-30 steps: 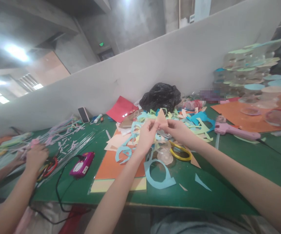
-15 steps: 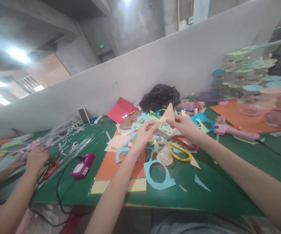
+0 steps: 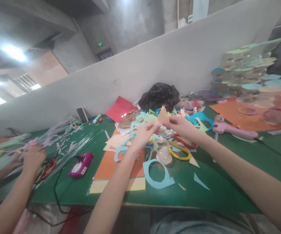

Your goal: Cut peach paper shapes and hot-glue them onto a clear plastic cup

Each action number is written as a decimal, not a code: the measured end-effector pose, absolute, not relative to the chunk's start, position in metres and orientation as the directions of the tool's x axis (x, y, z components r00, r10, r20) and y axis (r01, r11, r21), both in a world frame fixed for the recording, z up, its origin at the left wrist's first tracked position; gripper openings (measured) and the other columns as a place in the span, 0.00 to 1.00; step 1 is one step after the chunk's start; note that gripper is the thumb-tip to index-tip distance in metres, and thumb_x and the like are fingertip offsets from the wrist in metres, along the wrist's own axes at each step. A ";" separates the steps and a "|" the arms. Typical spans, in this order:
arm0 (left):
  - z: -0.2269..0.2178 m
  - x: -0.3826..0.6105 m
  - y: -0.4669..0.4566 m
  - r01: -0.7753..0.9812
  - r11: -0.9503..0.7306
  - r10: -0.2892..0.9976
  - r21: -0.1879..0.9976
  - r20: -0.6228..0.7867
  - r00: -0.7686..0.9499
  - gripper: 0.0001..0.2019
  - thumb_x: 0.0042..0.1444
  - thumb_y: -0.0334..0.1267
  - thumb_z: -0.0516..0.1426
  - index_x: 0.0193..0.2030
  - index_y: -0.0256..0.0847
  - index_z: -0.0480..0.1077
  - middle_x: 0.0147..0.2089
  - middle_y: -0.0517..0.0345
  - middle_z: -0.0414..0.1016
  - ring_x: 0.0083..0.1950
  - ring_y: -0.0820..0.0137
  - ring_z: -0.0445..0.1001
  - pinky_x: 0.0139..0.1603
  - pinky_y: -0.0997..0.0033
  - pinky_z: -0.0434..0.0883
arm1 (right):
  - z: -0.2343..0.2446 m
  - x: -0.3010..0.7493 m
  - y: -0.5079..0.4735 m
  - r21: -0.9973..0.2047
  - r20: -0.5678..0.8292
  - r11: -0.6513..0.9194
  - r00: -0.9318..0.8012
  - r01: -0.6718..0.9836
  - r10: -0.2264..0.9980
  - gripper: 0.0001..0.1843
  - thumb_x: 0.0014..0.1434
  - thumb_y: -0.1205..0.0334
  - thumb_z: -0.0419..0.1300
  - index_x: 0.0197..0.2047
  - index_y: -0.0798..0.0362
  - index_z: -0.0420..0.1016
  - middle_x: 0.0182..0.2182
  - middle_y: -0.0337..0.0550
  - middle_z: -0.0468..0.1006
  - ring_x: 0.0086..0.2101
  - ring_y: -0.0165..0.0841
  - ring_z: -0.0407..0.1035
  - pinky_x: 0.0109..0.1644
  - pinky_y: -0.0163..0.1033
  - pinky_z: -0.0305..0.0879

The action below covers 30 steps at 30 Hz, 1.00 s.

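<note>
Paper [image 3: 163, 116] at frame centre, pinched low in nearly closed left hand [image 3: 144, 132] and right hand [image 3: 181, 125], presumably to steady its upward point.

no text, brand or number could be read. a small green lit sign [image 3: 100, 44] stood high on the far wall [image 3: 133, 31], above a dark opening [image 3: 105, 54]; its marks were too small to make out. on the table [image 3: 179, 196], a magenta box [image 3: 86, 160] bore a white label [image 3: 77, 168], any print on it blurred. the red-and-white bottle [image 3: 191, 104] showed bands without legible letters.
</note>
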<state>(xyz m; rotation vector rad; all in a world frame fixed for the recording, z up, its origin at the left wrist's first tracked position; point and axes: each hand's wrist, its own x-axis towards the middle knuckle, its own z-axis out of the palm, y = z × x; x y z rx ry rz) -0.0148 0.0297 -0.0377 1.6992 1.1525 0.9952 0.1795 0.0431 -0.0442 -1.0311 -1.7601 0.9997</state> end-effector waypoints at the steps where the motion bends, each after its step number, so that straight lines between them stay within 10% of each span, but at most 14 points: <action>1: -0.038 -0.015 0.030 0.279 -0.228 0.950 0.933 0.151 0.274 0.17 0.60 0.51 0.57 0.39 0.37 0.75 0.40 0.51 0.81 0.40 0.68 0.76 0.50 0.66 0.71 | -0.045 0.180 0.045 -0.900 0.259 0.341 -0.296 0.271 0.919 0.19 0.57 0.45 0.58 0.26 0.51 0.66 0.22 0.34 0.62 0.25 0.28 0.55 0.28 0.36 0.51; 12: -0.042 -0.007 0.029 0.139 -0.252 0.912 0.958 0.187 0.365 0.18 0.58 0.52 0.58 0.42 0.37 0.70 0.35 0.52 0.80 0.35 0.70 0.76 0.44 0.68 0.72 | -0.046 0.176 0.038 -0.968 0.148 0.208 -0.351 0.139 0.925 0.17 0.53 0.47 0.63 0.37 0.53 0.74 0.31 0.40 0.77 0.30 0.33 0.67 0.33 0.37 0.60; 30: -0.047 -0.017 0.040 0.255 -0.295 0.935 0.921 0.223 0.275 0.19 0.56 0.54 0.59 0.42 0.39 0.69 0.36 0.54 0.78 0.37 0.69 0.76 0.44 0.67 0.71 | -0.040 0.190 0.046 -0.841 0.256 0.361 -0.292 0.403 0.922 0.15 0.57 0.49 0.58 0.27 0.51 0.74 0.27 0.41 0.78 0.29 0.35 0.70 0.35 0.40 0.62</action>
